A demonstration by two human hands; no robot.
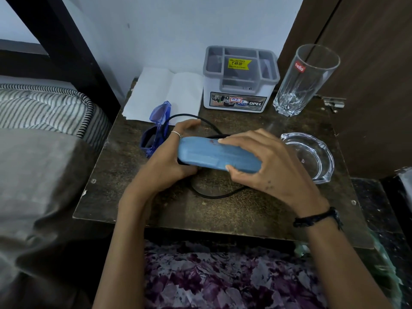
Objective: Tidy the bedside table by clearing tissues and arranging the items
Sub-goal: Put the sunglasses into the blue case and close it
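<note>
Both hands hold a light blue spectacle case [214,156] just above the middle of the dark bedside table [256,210]. My left hand [171,157] grips its left end and my right hand [263,161] wraps its right end. Blue-framed glasses [157,128] lie folded to the left of the case. A black cable [214,195] loops under the case. White tissue paper [165,92] lies flat at the back left.
A grey and white organiser box [239,79] stands at the back, with a tall empty glass [305,79] to its right. A clear glass ashtray [310,157] sits at the right edge. A striped mattress [44,108] adjoins on the left.
</note>
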